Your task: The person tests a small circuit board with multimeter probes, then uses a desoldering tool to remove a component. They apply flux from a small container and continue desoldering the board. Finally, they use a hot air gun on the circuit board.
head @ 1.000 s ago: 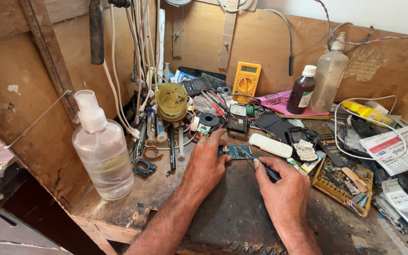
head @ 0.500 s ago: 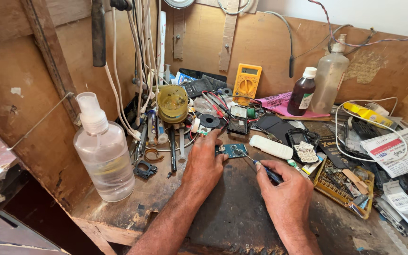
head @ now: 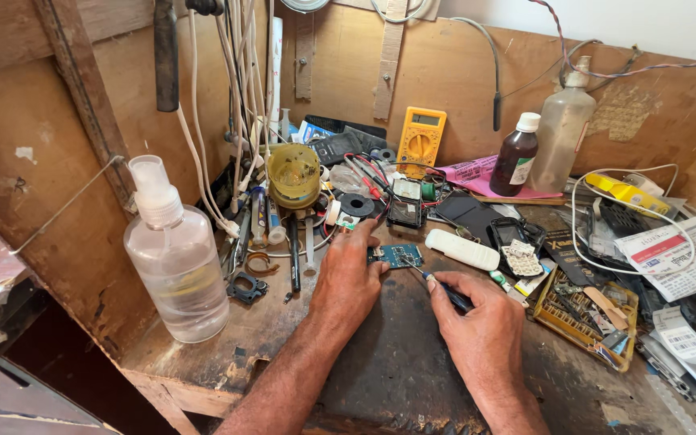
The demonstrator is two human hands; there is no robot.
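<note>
Compared with the frame half a second earlier, we find almost nothing displaced: both hands remain on the same spots of the workbench (head: 203,354), and the small blue-green circuit board (head: 396,255) has not shifted. The left hand (head: 348,278) lies palm down with its fingertips pressed on the board's left end; we judge that this pins the board against the worn dark surface so that it cannot slide under tool pressure. The right hand (head: 481,318) is closed around the dark handle of a slim screwdriver (head: 437,286), fingers curled tight on it, wrist resting on the bench, presumably for steadiness. The tool runs from lower right to upper left, its tip meeting the board's lower right edge. The board lies flat, near the middle of the bench, its long axis running roughly left to right, tilted slightly away. Just beyond it to the right lies a white oblong casing (head: 462,249); a clear spray bottle (head: 175,258) stands well apart at the left, and a yellow multimeter (head: 420,141) leans against the back wall.
</note>
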